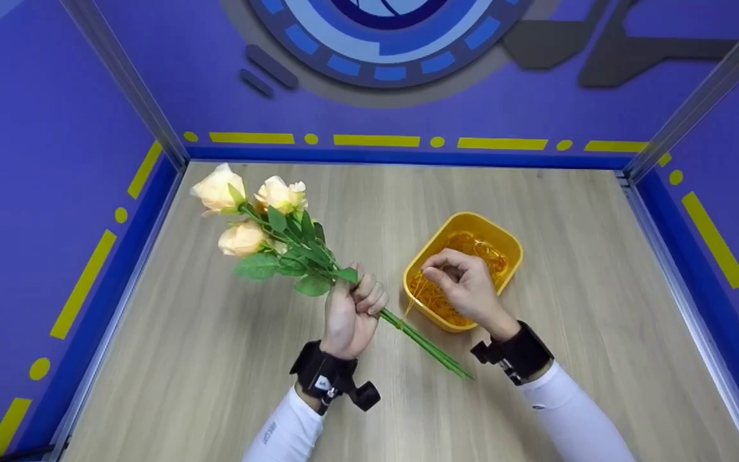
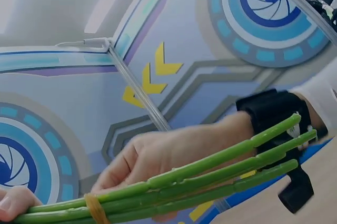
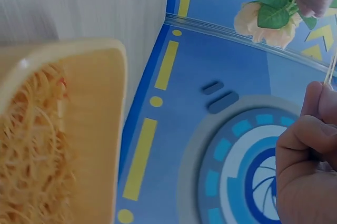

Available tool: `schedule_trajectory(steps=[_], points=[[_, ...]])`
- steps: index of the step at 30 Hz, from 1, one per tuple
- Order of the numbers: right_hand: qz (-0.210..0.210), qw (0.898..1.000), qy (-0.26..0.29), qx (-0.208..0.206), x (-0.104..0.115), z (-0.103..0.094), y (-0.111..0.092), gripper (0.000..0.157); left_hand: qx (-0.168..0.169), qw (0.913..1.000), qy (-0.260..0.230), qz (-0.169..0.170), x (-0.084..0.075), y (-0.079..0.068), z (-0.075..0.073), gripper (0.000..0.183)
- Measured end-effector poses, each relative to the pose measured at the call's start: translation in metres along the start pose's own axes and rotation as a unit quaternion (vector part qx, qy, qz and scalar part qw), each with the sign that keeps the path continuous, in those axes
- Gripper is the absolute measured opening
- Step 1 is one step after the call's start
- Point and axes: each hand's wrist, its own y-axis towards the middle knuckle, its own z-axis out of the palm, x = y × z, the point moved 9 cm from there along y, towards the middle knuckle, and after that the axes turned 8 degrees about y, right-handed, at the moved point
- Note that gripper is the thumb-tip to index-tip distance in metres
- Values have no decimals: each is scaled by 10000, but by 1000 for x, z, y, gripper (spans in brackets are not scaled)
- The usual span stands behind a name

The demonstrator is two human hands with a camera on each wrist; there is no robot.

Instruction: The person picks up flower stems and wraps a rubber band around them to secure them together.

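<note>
My left hand [image 1: 353, 314] grips a bunch of artificial roses [image 1: 241, 237] by the green stems [image 1: 430, 350], the pale peach blooms pointing to the far left. Several leaves spread above the fist. A rubber band [image 2: 96, 209] circles the stems below that hand, as the left wrist view shows. From there it stretches toward my right hand [image 1: 469, 289], whose thumb and finger pinch its pulled end. The taut strands [image 3: 331, 69] also show in the right wrist view. This hand hovers over a yellow container [image 1: 516, 256] holding many loose rubber bands [image 1: 437, 298].
The wooden tabletop [image 1: 215, 385] is bounded by blue printed panels [image 1: 369, 122] at the back and both sides. Metal posts [image 1: 126, 77] stand at the corners. Each wrist wears a black camera strap [image 1: 523, 353].
</note>
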Motion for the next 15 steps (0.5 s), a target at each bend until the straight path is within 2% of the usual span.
schedule_trajectory(steps=[7,15], points=[[444,9973,566,-177,-24,9,-14,7,124,9991,-401,42,-3,0,9,44],[761,9907,1105,-210,-40,32,-34,14,-289,9966,-691,341,-7,-1,6,43]])
